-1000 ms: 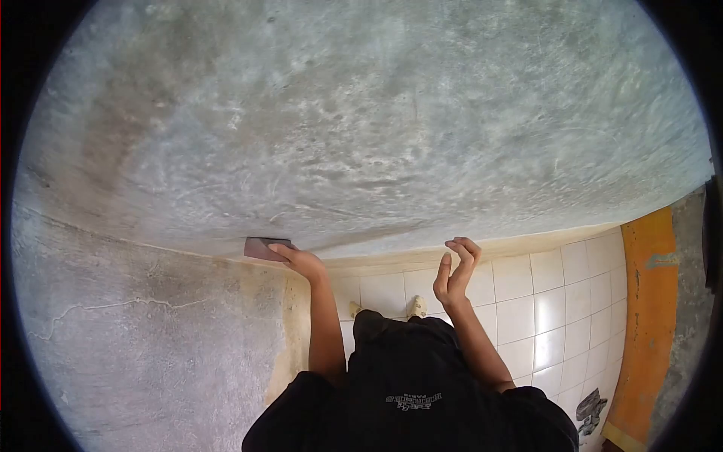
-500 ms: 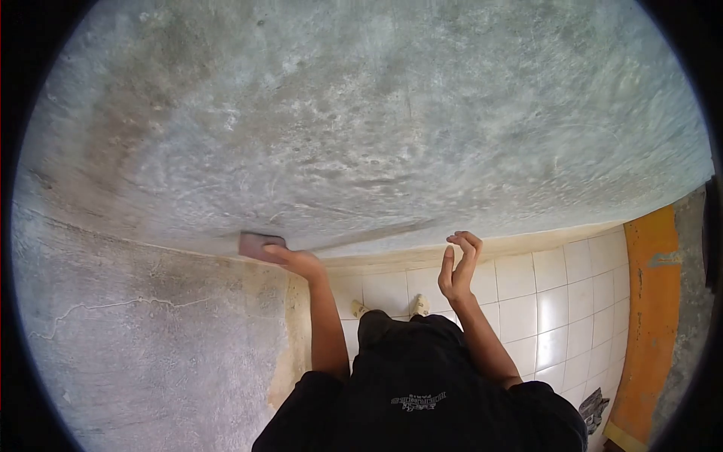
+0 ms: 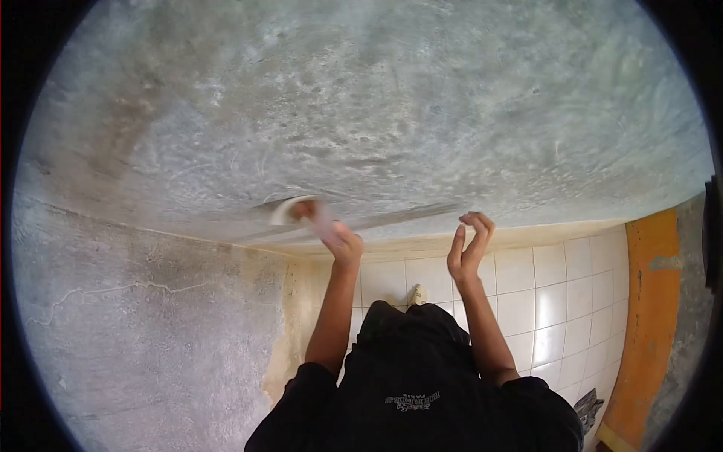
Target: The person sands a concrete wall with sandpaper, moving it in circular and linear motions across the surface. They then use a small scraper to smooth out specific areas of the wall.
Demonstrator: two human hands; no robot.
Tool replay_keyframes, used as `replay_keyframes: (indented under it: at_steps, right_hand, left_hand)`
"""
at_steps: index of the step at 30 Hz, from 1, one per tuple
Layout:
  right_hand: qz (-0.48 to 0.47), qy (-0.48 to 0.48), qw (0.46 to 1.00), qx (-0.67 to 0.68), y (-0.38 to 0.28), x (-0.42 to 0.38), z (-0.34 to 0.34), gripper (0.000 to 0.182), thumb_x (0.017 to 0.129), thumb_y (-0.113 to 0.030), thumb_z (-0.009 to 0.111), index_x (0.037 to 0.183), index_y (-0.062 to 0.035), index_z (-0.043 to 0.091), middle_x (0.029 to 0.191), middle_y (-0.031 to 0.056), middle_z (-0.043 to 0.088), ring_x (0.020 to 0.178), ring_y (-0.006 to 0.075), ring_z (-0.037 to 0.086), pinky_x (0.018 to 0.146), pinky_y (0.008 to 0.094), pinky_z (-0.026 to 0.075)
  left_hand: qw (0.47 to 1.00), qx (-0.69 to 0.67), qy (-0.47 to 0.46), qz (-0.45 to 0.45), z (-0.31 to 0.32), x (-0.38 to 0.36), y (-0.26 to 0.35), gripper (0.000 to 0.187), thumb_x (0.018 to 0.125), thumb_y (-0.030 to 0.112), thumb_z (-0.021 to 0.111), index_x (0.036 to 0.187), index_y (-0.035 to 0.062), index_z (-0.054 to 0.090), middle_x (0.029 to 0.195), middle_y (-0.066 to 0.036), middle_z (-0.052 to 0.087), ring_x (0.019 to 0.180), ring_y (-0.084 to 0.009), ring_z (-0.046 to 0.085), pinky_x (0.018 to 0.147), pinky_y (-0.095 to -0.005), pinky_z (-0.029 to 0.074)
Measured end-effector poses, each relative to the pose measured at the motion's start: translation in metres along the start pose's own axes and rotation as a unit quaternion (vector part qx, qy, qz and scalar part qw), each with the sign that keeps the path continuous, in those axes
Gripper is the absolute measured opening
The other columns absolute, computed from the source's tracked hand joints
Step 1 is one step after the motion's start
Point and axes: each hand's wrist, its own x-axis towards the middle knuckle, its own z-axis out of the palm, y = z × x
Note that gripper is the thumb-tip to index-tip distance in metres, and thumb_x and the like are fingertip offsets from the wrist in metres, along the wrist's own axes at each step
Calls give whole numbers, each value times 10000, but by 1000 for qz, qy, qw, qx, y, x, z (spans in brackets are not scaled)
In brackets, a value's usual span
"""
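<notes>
Holding a blurred, bent sheet (image 3: 282, 214) beside the front wall (image 3: 422, 98), the left hand (image 3: 343, 239) could lose it if roughness catches its edge; the right hand (image 3: 468, 258), empty, half-spread, is near this wall.

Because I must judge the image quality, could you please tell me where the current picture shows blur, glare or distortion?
Head view: the left hand's fingers and the sheet they hold are blurred; head view: bright glare lies on the white floor tiles; head view: strong wide-angle distortion bows the lower edge of the grey wall.
</notes>
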Motion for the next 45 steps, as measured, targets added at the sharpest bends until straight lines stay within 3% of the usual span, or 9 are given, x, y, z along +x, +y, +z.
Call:
replay_keyframes:
  at_steps: [2, 5, 10, 13, 17, 30, 35, 38, 45]
  right_hand:
    - [-13, 18, 999, -34, 6, 13, -11, 258, 899, 36, 514, 1153, -2, 501, 1119, 187, 510, 1046, 309, 500, 905, 403, 413]
    - [13, 43, 999, 7, 9, 28, -18, 250, 915, 24, 508, 1164, -1, 503, 1125, 180, 512, 989, 275, 518, 876, 379, 427]
    - [12, 70, 997, -31, 6, 43, -48, 225, 948, 6, 500, 1173, 11, 511, 1103, 156, 514, 919, 220, 552, 843, 338, 437]
    - [33, 111, 993, -35, 19, 39, -67, 203, 966, -17, 486, 1161, 26, 520, 1106, 156, 531, 937, 216, 566, 843, 336, 442]
    - [91, 152, 984, -21, 24, 32, -92, 266, 1014, -111, 434, 1248, 12, 462, 1221, 151, 495, 1065, 249, 549, 906, 369, 454]
    - [10, 34, 987, -159, 39, 111, -149, 868, 939, -524, 534, 1552, -114, 78, 1590, 193, -146, 1453, 407, -163, 1141, 626, 7]
    - [0, -29, 983, -182, 68, 116, -152, 971, 914, -624, 487, 1546, -117, -49, 1573, 214, -188, 1430, 435, -207, 1120, 642, -57]
    - [12, -47, 982, -182, 76, 117, -145, 977, 924, -649, 428, 1533, -114, -117, 1553, 224, -240, 1412, 440, -248, 1110, 647, -79]
    - [10, -35, 981, -191, 84, 118, -142, 919, 952, -662, 306, 1521, -112, -162, 1533, 212, -300, 1397, 423, -294, 1107, 633, -111]
  left_hand:
    - [983, -66, 54, -161, 13, -10, 14, 617, 1031, 334, 325, 1491, -55, 193, 1575, -252, 118, 1444, -415, 190, 1154, -517, 174]
    - [973, 151, -111, 133, 19, -17, 19, 638, 1046, 371, 320, 1465, -97, 211, 1538, -253, 204, 1411, -362, 261, 1144, -437, 202]
    - [919, -181, 86, -339, 44, -28, 55, 668, 1042, 357, 319, 1463, -135, 153, 1571, -301, 38, 1470, -409, 55, 1176, -452, 78]
    - [992, -30, -44, -114, 64, -63, 53, 707, 1042, 398, 337, 1466, -134, 141, 1574, -281, 73, 1475, -347, 97, 1178, -388, 95]
    - [855, -258, 84, -442, 61, -34, 113, 722, 1051, 400, 299, 1479, -124, 46, 1583, -266, -26, 1481, -340, 17, 1182, -384, 59]
    - [873, -221, 140, -411, 140, -39, 179, 759, 1042, 470, 297, 1471, -129, 114, 1554, -259, 163, 1451, -321, 172, 1169, -348, 138]
    - [891, -157, 121, -409, 155, -52, 189, 719, 1047, 447, 308, 1447, -139, 196, 1495, -247, 300, 1379, -308, 303, 1144, -353, 202]
    - [784, -290, 220, -503, 139, -40, 179, 707, 1045, 457, 309, 1426, -136, 249, 1450, -236, 369, 1322, -290, 366, 1118, -345, 242]
    - [841, -203, 152, -478, 145, -42, 186, 781, 1024, 529, 294, 1446, -126, 232, 1497, -240, 324, 1365, -310, 348, 1118, -357, 254]
